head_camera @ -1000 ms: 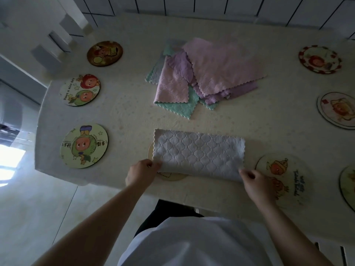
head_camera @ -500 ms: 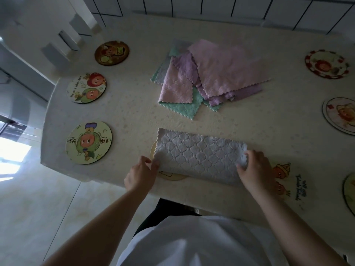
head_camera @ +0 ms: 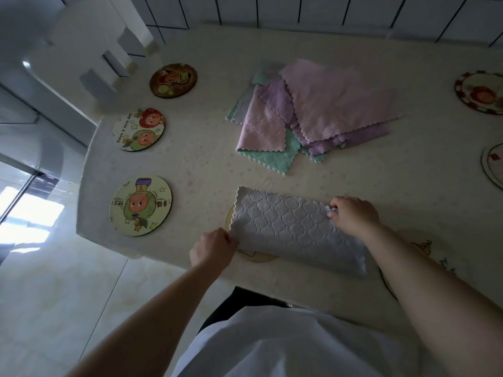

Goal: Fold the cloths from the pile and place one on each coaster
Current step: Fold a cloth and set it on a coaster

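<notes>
Listing from the left of a cream patterned table [head_camera: 206, 170]: three round cartoon coasters in a column along the left edge, being a near green-rimmed coaster [head_camera: 140, 205], a middle white coaster [head_camera: 138, 129] lettered along its rim, and a far brown coaster [head_camera: 173, 80]. Next, a pale coaster [head_camera: 257, 256] at the near edge, mostly covered by a grey quilted cloth [head_camera: 291, 227], folded to a long strip lying left to right across it. Left hand [head_camera: 212, 248], fingers curled, pinches the strip's near-left corner. Beyond the strip, toward the far middle of the table, a loose pile of cloths [head_camera: 321, 110]: pink and lilac pieces on top, mint-green corners showing beneath at the near and left sides, well apart from the grey strip. Right hand [head_camera: 353, 214], fingers curled, grips the strip's far-right corner, a tuft of fabric bunched at its fingertips. Right forearm crosses a printed coaster [head_camera: 424, 247] at the near right, largely hidden. Right edge: a red-rimmed coaster [head_camera: 479, 92] far, and a pale coaster with dark rim [head_camera: 494, 165] nearer, both cut by the frame. White tiled wall behind the table; pale floor at left.
</notes>
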